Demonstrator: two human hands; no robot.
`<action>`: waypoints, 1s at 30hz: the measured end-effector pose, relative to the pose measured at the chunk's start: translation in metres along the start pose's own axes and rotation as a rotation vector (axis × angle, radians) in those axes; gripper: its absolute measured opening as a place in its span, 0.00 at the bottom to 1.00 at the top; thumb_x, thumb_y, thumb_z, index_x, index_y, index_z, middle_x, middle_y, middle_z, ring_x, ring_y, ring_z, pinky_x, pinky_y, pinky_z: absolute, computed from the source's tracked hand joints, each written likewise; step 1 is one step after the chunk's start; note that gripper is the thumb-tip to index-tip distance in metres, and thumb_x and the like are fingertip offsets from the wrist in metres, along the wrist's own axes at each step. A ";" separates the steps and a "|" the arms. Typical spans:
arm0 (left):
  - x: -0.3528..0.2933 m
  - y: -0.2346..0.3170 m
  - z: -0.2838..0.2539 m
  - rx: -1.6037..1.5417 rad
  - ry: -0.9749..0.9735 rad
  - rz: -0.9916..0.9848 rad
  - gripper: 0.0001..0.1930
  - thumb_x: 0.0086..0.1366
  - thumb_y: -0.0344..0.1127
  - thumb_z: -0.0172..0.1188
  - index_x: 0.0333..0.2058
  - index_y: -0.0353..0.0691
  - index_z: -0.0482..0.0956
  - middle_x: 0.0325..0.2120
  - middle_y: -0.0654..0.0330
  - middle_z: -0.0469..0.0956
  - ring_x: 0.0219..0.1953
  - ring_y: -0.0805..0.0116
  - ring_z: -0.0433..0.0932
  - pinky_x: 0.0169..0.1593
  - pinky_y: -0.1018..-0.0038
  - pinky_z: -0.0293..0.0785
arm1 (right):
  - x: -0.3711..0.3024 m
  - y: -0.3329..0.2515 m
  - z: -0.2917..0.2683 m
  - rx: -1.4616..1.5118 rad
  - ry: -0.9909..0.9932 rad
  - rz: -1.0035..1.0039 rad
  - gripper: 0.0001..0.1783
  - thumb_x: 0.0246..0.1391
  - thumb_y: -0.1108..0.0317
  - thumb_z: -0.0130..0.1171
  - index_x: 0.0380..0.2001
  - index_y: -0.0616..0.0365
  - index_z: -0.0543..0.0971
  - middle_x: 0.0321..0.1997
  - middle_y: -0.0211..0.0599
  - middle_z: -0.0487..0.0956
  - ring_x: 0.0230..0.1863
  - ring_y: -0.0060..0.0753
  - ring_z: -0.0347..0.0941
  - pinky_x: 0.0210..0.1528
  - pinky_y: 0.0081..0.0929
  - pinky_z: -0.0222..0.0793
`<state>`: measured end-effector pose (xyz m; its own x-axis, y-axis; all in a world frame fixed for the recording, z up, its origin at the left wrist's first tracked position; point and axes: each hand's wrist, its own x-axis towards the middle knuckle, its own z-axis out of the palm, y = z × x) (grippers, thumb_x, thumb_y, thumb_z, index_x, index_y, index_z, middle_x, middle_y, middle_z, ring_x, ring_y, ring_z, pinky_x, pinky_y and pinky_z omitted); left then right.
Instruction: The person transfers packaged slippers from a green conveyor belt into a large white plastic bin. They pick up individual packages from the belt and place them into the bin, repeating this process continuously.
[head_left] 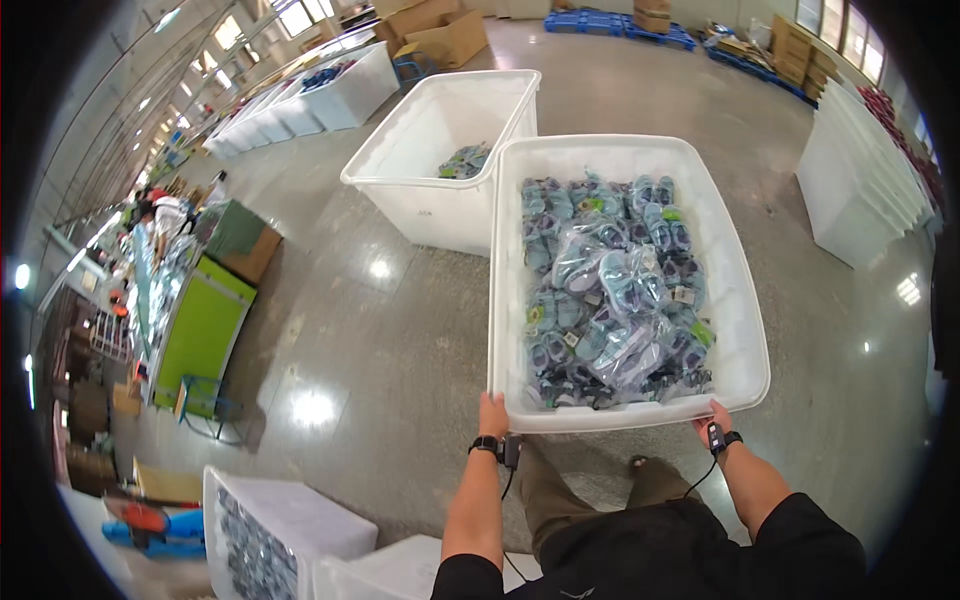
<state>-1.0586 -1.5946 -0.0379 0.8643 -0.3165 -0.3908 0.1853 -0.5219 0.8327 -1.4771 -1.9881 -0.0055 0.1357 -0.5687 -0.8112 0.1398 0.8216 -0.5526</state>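
A large white plastic bin (752,345) stands in front of me, filled with light blue and purple sandals (655,225). Some of the sandals are in clear plastic bags (630,345), heaped toward the middle and near side. At the near left corner my left hand (493,416) is closed on the bin's rim. My right hand (710,425) grips the same near rim further right, its fingers partly hidden under the edge. Each wrist wears a dark band with a small device and a cable.
Touching the far left side is a second white bin (430,215) with a few sandals inside. More white bins (330,95) line up at the back left, and a stacked row (865,180) stands right. A green-sided workbench (205,335) is left. Behind me sits another bin (320,520).
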 end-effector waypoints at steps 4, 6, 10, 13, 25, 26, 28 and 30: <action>-0.123 -0.021 0.020 -0.066 0.098 -0.150 0.25 0.73 0.42 0.51 0.58 0.26 0.65 0.52 0.31 0.74 0.56 0.34 0.74 0.58 0.54 0.69 | 0.026 -0.037 -0.032 -0.058 -0.021 0.058 0.24 0.66 0.58 0.55 0.58 0.60 0.70 0.60 0.45 0.75 0.58 0.48 0.74 0.60 0.50 0.73; -0.160 -0.007 0.056 -0.012 0.161 -0.218 0.26 0.73 0.44 0.52 0.58 0.26 0.65 0.51 0.31 0.75 0.56 0.34 0.74 0.58 0.53 0.69 | 0.072 -0.085 -0.042 -0.136 -0.027 0.016 0.22 0.64 0.55 0.56 0.54 0.58 0.72 0.49 0.42 0.79 0.46 0.45 0.78 0.43 0.48 0.80; -0.269 0.018 0.141 -0.078 0.206 -0.352 0.27 0.73 0.46 0.52 0.58 0.26 0.65 0.50 0.32 0.76 0.55 0.34 0.75 0.58 0.53 0.69 | 0.130 -0.186 -0.093 -0.526 -0.116 0.097 0.26 0.63 0.50 0.56 0.55 0.57 0.73 0.48 0.42 0.79 0.45 0.42 0.78 0.40 0.45 0.80; -0.297 -0.017 0.201 -0.151 0.224 -0.239 0.27 0.73 0.46 0.52 0.58 0.26 0.65 0.47 0.33 0.77 0.52 0.36 0.77 0.57 0.55 0.70 | 0.178 -0.205 -0.084 -0.629 -0.156 0.026 0.29 0.61 0.47 0.57 0.56 0.57 0.74 0.48 0.45 0.80 0.41 0.42 0.79 0.36 0.45 0.79; -0.451 0.029 0.330 -0.613 0.340 -0.564 0.22 0.71 0.36 0.56 0.57 0.25 0.69 0.53 0.43 0.77 0.54 0.52 0.77 0.58 0.62 0.71 | 0.156 -0.292 -0.049 -1.012 -0.085 0.118 0.25 0.58 0.48 0.59 0.44 0.61 0.77 0.29 0.39 0.77 0.23 0.35 0.72 0.27 0.38 0.77; -0.463 0.009 0.349 -0.675 0.353 -0.553 0.24 0.71 0.36 0.56 0.59 0.25 0.67 0.53 0.44 0.77 0.53 0.54 0.77 0.57 0.62 0.72 | 0.148 -0.295 -0.045 -1.066 -0.066 0.113 0.27 0.59 0.48 0.58 0.48 0.61 0.76 0.35 0.41 0.79 0.29 0.37 0.76 0.32 0.39 0.79; -0.471 -0.001 0.386 -0.775 0.426 -0.576 0.24 0.71 0.35 0.57 0.59 0.24 0.67 0.54 0.44 0.77 0.53 0.55 0.77 0.58 0.63 0.72 | 0.136 -0.303 -0.022 -1.071 -0.091 0.134 0.31 0.62 0.48 0.56 0.57 0.61 0.70 0.50 0.46 0.77 0.45 0.43 0.76 0.47 0.44 0.77; -0.477 0.016 0.413 -0.756 0.495 -0.663 0.24 0.68 0.33 0.60 0.58 0.23 0.69 0.54 0.43 0.77 0.55 0.54 0.77 0.60 0.64 0.70 | 0.126 -0.314 -0.006 -0.973 -0.159 0.214 0.37 0.65 0.48 0.53 0.69 0.61 0.61 0.69 0.52 0.69 0.65 0.51 0.70 0.66 0.52 0.69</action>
<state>-1.6614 -1.7791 -0.0002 0.5488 0.2829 -0.7866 0.7688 0.1985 0.6078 -1.5099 -2.3180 0.0646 0.2030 -0.3457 -0.9161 -0.7546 0.5410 -0.3714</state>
